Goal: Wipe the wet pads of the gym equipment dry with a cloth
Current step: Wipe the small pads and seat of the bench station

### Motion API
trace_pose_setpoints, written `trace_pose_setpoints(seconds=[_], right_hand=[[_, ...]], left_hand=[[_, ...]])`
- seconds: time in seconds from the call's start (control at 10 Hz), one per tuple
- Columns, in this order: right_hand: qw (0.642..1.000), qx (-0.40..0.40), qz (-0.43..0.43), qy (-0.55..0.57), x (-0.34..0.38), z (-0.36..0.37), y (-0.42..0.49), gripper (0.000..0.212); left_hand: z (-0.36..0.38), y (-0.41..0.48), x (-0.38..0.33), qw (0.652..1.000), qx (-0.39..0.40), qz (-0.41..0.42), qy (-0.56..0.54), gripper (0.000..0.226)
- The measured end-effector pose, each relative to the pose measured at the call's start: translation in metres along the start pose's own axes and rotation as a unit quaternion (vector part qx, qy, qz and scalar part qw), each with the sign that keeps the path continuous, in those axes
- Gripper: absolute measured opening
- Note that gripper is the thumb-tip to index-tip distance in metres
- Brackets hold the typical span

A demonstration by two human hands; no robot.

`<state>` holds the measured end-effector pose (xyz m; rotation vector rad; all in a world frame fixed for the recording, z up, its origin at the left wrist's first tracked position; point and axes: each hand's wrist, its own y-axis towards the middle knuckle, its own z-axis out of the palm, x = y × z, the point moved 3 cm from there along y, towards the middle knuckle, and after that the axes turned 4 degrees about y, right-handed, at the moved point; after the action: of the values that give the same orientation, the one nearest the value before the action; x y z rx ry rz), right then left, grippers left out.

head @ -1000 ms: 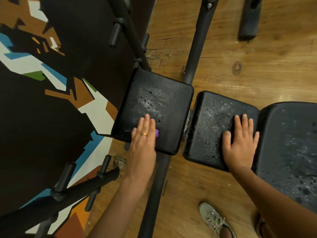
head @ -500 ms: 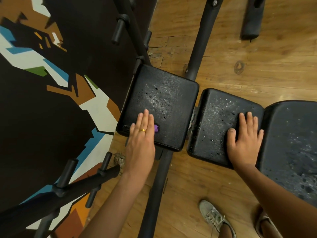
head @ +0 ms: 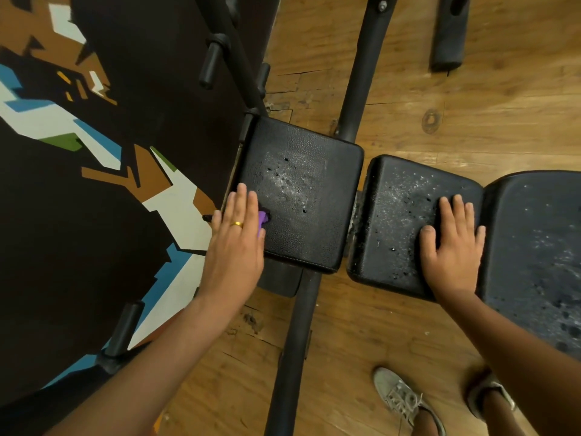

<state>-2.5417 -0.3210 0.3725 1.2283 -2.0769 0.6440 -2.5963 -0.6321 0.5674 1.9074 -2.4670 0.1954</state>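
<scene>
Three black padded cushions sit in a row, all speckled with water drops: a left pad [head: 301,196], a middle pad [head: 399,221] and a large right pad [head: 540,253]. My left hand [head: 235,243] lies flat with straight fingers on the near-left corner of the left pad, pressing a small purple cloth [head: 263,219] that peeks out from under its fingers. My right hand [head: 452,247] rests flat, fingers straight, on the right side of the middle pad, holding nothing.
Black metal frame tubes [head: 295,347] run under the pads across a wooden floor [head: 471,121]. A painted wall panel with pegs [head: 125,328] stands at the left. My shoes [head: 405,401] are on the floor below the pads. Another black foot [head: 448,36] is at the top right.
My left hand has slid the purple cloth leftward along the near edge of the left pad. My right hand has stayed flat on the middle pad.
</scene>
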Motion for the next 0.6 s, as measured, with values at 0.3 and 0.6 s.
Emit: trace_pose_setpoints(seconds=[0.3, 0.6], right_hand=[[1.000, 0.005, 0.000, 0.004, -0.001, 0.000, 0.001, 0.063], [1.000, -0.001, -0.002, 0.007, 0.000, -0.001, 0.001, 0.064]], left_hand=[[-0.014, 0.023, 0.008, 0.994, -0.024, -0.054, -0.091, 0.068], [-0.024, 0.060, -0.001, 0.999, -0.030, -0.012, 0.012, 0.079]])
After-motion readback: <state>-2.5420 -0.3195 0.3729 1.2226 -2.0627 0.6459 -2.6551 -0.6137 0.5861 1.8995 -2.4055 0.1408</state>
